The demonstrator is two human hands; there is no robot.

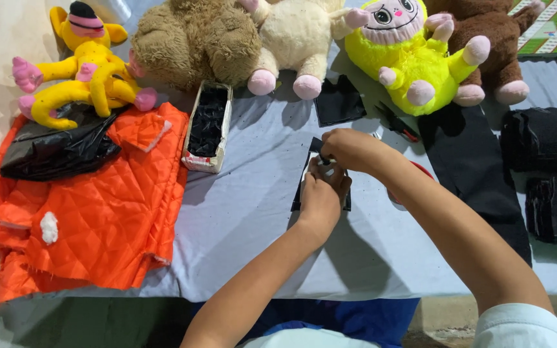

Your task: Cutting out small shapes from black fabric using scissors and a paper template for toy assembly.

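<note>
Black fabric piece (304,187) | long axis toward plush toys | left hand (322,193), right hand (349,149) grips pinching it

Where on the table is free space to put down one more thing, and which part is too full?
Bare grey cloth lies between the orange quilted fabric and the left hand, and along the near edge between the forearms. The far side is crowded with plush toys, the open box of black pieces and black fabric stacks at right.
</note>
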